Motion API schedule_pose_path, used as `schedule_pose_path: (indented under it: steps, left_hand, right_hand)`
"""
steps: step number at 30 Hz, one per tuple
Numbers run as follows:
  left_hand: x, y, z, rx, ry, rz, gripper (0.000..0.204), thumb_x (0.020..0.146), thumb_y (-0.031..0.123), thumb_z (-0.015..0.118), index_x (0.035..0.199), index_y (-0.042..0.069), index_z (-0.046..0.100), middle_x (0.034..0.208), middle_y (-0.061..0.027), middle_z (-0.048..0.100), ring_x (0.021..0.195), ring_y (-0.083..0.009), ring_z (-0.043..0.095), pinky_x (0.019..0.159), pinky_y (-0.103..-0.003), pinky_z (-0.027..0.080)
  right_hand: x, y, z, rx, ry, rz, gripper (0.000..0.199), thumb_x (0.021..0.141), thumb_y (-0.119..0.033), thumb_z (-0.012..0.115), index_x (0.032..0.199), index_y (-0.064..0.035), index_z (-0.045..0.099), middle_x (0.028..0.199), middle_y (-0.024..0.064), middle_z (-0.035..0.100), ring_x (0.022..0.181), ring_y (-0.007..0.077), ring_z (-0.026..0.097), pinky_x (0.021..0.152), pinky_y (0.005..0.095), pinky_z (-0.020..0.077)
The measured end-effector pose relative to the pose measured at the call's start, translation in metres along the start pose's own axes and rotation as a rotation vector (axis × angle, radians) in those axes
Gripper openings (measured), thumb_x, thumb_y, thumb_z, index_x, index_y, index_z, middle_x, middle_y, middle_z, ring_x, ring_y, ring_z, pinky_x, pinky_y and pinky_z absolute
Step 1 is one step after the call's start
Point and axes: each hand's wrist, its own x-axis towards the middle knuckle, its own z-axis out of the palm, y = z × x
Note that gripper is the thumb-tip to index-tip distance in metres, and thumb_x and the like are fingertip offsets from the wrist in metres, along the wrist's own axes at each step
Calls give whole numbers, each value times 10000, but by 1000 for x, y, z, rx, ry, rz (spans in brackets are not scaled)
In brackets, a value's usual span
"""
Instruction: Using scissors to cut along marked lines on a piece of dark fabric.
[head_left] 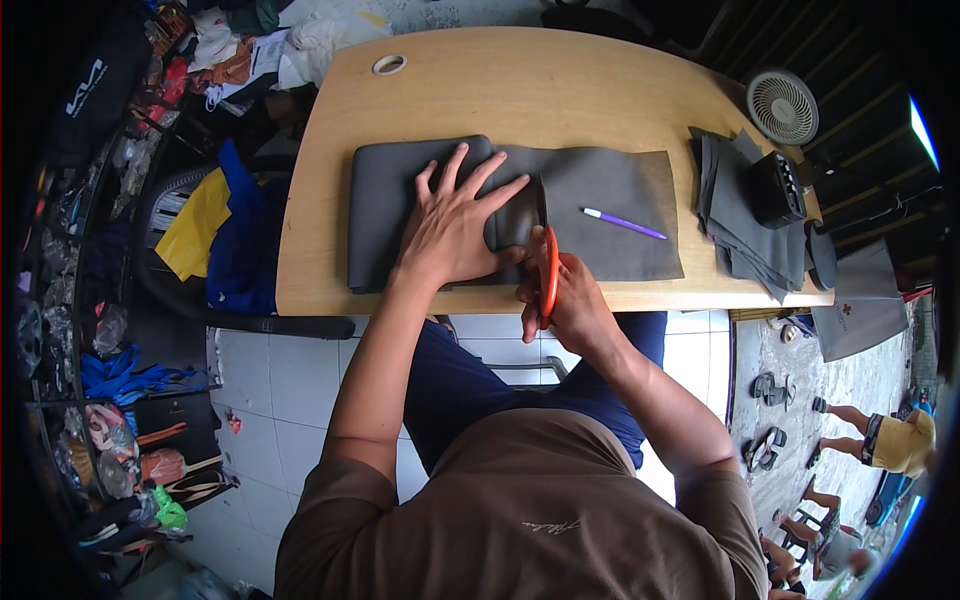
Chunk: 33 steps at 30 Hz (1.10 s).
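My left hand lies flat with its fingers spread over a dark grey padded rectangular piece and the edge of the sheet beside it. My right hand grips orange-handled scissors, their dark blades pointing away from me. The blades are at a dark grey leather-like sheet, just right of my left fingertips; how far they have cut is hard to see. A purple and white pen rests on the sheet to the right of the scissors.
Dark sheets are stacked at the table's right end, with a black box-shaped holder on them. A small fan stands behind. The wooden table has a round cable hole. Crowded shelves line the left; people are at the far right.
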Motion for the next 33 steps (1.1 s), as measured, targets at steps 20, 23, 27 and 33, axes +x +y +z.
schedule_pose_path:
  steps: [20, 23, 27, 33]
  left_hand:
    - [0, 1, -2, 49, -30, -5, 1000, 759, 671, 918, 1658, 373, 601, 1823, -15, 394, 1714, -395, 253, 1338, -695, 218]
    - [0, 1, -2, 43, -37, -8, 1004, 756, 660, 922, 1662, 376, 595, 1828, -12, 387, 1718, -390, 245, 1342, -691, 211]
    - [0, 0, 0, 7, -10, -1, 975, 737, 613, 930, 1630, 361, 628, 1808, -38, 419, 1715, -403, 251, 1349, -700, 184]
    - [-1, -1, 0, 10, -5, 2, 974, 740, 617, 926, 1629, 355, 628, 1807, -31, 416, 1715, -398, 249, 1349, -700, 187]
  right_hand:
    - [1, 8, -6, 73, 2, -39, 772, 1141, -728, 508, 1145, 42, 565, 784, 82, 619, 519, 205, 707, 468, 320, 552]
    - [4, 12, -7, 119, -9, -82, 826, 1114, -770, 520, 1140, 53, 583, 796, 94, 630, 527, 211, 716, 480, 327, 563]
    - [5, 5, -7, 76, -9, -46, 847, 1116, -779, 505, 1152, 61, 606, 807, 95, 646, 544, 214, 732, 484, 315, 543]
    - [5, -1, -8, 3, 19, -46, 905, 1108, -808, 481, 1217, 78, 631, 823, 91, 668, 571, 214, 755, 487, 283, 490]
